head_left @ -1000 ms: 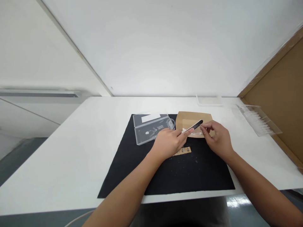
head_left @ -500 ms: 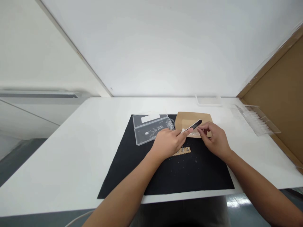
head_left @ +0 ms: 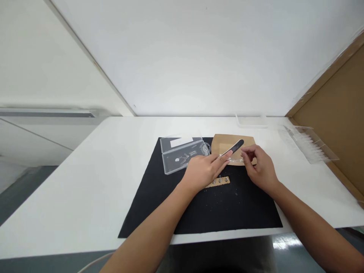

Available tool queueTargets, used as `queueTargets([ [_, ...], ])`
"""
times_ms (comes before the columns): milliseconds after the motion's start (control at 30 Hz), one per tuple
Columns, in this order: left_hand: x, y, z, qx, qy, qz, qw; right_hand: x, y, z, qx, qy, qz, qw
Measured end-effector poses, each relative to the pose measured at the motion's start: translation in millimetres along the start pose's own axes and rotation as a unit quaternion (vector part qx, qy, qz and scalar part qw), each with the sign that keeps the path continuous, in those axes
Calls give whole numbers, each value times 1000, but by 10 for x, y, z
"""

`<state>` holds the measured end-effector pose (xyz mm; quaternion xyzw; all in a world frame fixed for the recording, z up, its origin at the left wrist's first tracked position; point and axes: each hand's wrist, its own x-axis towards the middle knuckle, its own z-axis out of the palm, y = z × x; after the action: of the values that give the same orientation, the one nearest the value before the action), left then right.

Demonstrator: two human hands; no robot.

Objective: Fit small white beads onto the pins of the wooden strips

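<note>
My left hand (head_left: 202, 171) is closed around a nail file (head_left: 237, 145), dark on its face with a pale edge, whose free end points up and to the right. Just right of that end, my right hand (head_left: 261, 167) has thumb and index finger pinched together; anything between them is too small to make out. Both hands are over the near side of a brown paper tray (head_left: 248, 140) with small whitish pieces in it. Partly under my left hand lies a brown strip (head_left: 224, 181) bearing several small upright metal-looking holders.
An open clear plastic case (head_left: 168, 163) with transparent nail-tip-like pieces lies left of my hands on the black mat (head_left: 241, 208). Small specks dot the mat. A clear tray (head_left: 251, 126) stands by the back wall, and a clear box (head_left: 309, 148) of pale pieces at right.
My right hand has drawn slightly right, away from the nail file. The file's free end has risen a little. My left hand keeps its grip.
</note>
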<state>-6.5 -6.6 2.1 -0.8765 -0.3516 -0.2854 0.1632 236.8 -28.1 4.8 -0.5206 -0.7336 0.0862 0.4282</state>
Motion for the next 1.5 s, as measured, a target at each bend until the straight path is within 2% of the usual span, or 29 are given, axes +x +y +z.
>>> queueTargets([
  [167,-9,-11,1,16,-19,12,1000,-10,-15,17,10,-24,2,1000],
  [500,-25,-16,1,20,-25,30,999,-45,26,35,18,-31,32,999],
  [767,-31,-26,3,6,-29,34,999,-47,8,42,58,-58,55,995],
  [1000,-37,-23,20,-2,-28,30,999,-54,29,46,116,-40,93,988],
  [1200,-36,-29,22,14,-25,36,999,-55,52,53,118,-43,91,988],
  [1333,-22,-25,8,10,-11,35,999,-50,42,39,86,-36,65,994],
  [1500,-9,-19,2,-9,-43,-33,999,-45,7,22,41,-41,31,998],
])
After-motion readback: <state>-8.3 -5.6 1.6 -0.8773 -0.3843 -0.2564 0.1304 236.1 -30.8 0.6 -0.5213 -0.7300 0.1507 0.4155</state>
